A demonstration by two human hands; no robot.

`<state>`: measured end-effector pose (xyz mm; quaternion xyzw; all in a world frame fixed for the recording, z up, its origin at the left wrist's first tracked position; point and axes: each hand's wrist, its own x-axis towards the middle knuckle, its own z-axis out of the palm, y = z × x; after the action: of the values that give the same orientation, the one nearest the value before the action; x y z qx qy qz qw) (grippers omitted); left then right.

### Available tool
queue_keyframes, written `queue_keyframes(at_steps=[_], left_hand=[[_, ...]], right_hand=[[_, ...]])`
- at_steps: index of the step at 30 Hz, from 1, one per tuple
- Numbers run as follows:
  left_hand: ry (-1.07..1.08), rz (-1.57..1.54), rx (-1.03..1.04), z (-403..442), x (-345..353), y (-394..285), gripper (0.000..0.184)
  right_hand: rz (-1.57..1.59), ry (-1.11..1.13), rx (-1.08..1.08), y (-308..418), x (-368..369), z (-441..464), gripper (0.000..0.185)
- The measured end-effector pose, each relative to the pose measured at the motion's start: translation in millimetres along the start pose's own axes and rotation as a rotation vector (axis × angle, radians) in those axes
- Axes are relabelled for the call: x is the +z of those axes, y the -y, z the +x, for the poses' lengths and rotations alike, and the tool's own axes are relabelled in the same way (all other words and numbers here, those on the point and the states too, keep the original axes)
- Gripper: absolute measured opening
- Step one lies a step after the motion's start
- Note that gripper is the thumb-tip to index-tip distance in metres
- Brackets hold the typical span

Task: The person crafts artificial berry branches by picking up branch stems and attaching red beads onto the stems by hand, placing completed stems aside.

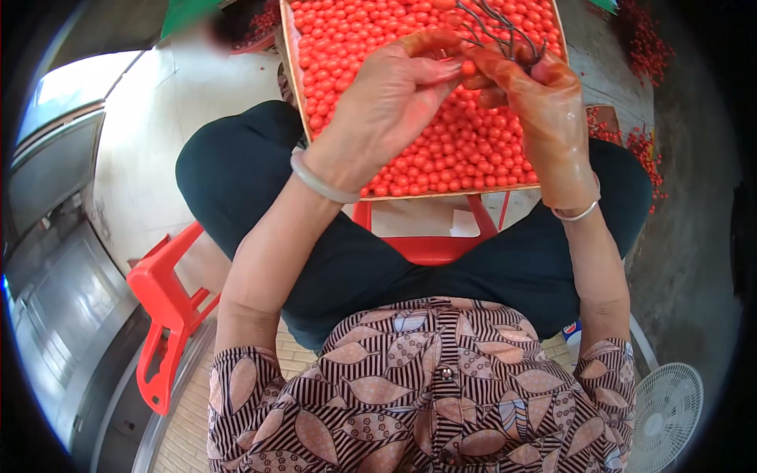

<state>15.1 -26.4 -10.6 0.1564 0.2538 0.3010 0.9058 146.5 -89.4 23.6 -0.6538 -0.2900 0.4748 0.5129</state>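
Observation:
A bunch of thin dark stems (509,31) sticks up from my right hand (552,106), whose fingers are closed around it. That hand wears a translucent glove stained orange. My left hand (386,102) comes in from the other side, thumb and fingers pinched at a small red ball (469,68) between the two hands. Orange stain or covering shows on its index finger. Both hands are above a shallow box (441,195) filled with loose, shiny red balls (441,158). Where the pinched ball joins a stem is hidden by fingers.
Under the box stands a red plastic stool (434,249), between my knees. Another red stool (169,315) is at the left. Bunches of red balls on stems (643,47) lie on the floor at right. A white fan (666,410) stands at lower right.

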Motion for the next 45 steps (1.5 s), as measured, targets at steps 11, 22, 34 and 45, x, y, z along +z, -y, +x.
queue_keyframes(at_steps=[11,22,34,45], left_hand=[[-0.104,0.694,0.379,-11,11,11,0.017],[-0.052,0.346,0.128,1,-11,-10,0.022],[-0.021,0.444,0.236,-2,-10,-13,0.02],[-0.034,0.352,0.202,-3,-5,-11,0.021]], right_hand=[[-0.049,-0.032,-0.039,0,1,-7,0.018],[-0.797,-0.162,-0.412,-19,-20,3,0.029],[-0.134,-0.045,-0.08,-10,-11,7,0.012],[-0.011,0.056,-0.057,-2,-14,3,0.01]])
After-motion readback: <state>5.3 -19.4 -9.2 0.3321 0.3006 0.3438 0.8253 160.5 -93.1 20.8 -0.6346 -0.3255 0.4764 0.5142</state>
